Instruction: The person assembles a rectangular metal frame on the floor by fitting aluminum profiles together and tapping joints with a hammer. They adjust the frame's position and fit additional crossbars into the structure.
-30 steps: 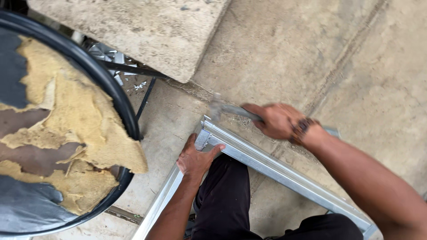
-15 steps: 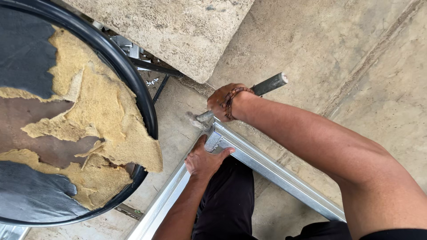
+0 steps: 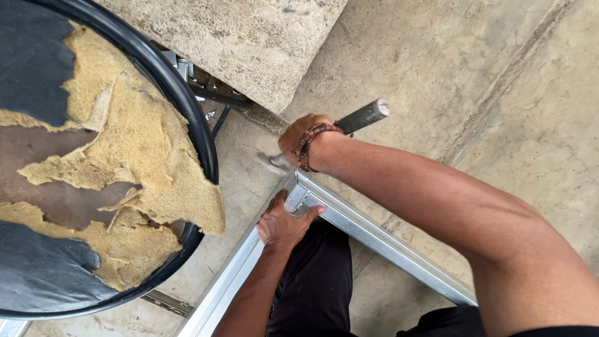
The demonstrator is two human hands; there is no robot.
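Note:
My right hand (image 3: 301, 136) grips a hammer (image 3: 362, 116) by its dark handle; the blurred metal head sits just above the corner of a silver aluminium frame (image 3: 368, 232). A beaded bracelet circles that wrist. My left hand (image 3: 284, 221) presses flat on the frame's corner joint, fingers spread over the metal. The frame's two bars meet at that corner and run down-left and down-right across the concrete floor. My dark trouser leg lies inside the frame's angle.
A round black-rimmed seat (image 3: 93, 162) with torn cover and exposed yellow foam fills the left side. A rough concrete slab (image 3: 243, 37) lies at the top, with metal brackets (image 3: 187, 68) and screws under its edge. Bare concrete floor (image 3: 499, 106) stretches right.
My right hand swung the hammer from the right of the corner up and over it, the handle now pointing up-right. My left hand stayed pressed on the frame corner.

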